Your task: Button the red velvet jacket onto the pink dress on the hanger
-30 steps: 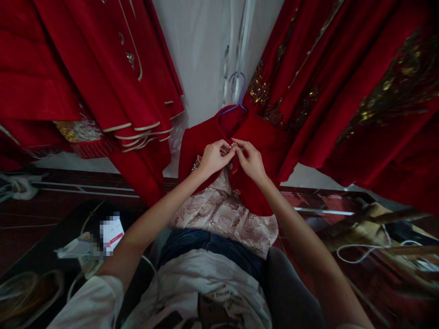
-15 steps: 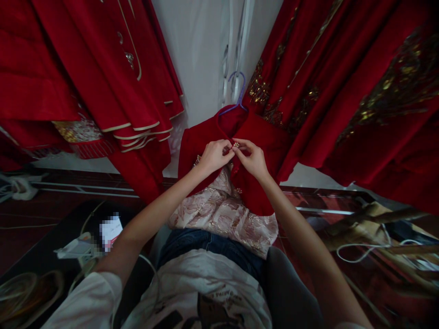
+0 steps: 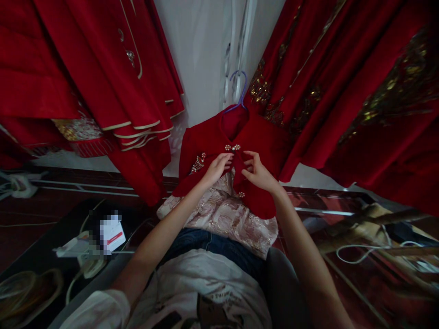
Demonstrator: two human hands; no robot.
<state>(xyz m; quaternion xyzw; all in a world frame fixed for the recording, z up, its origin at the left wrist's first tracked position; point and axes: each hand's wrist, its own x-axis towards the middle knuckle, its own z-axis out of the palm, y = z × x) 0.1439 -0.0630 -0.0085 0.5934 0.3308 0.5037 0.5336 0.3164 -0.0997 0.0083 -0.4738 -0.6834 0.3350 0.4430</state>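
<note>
- Overhead, red gowns [image 3: 85, 68] hang at far left and more gowns with gold trim [image 3: 343, 91] at far right; both groups are cut off by the frame edges.
- Between them a white wall [image 3: 202, 55] shows, with pale straps down it that are hard to make out.
- Centre, a small red jacket [image 3: 267, 141] hangs on a blue hanger [image 3: 240, 91]; its long axis runs near to far, collar at the far end, hem toward the person. Only the hanger's hook shows, the rest being inside the collar.
- Below the jacket a pale brocade skirt [image 3: 226, 219] spreads over the person's lap; its top is hidden under the jacket.
- Left hand [image 3: 216, 168] has its fingers curled, pinching the jacket's left front edge just below the pearl clasp [image 3: 232, 147], which looks fastened.
- Right hand [image 3: 259, 172] is half open, thumb and fingers bent around the right front edge; how firmly it grips is hard to tell.
- A lower clasp [image 3: 241, 194] sits on the right front, near the hem.
- Near left, a white box [image 3: 111, 233] with a blurred label lies among cords on the dark floor.
</note>
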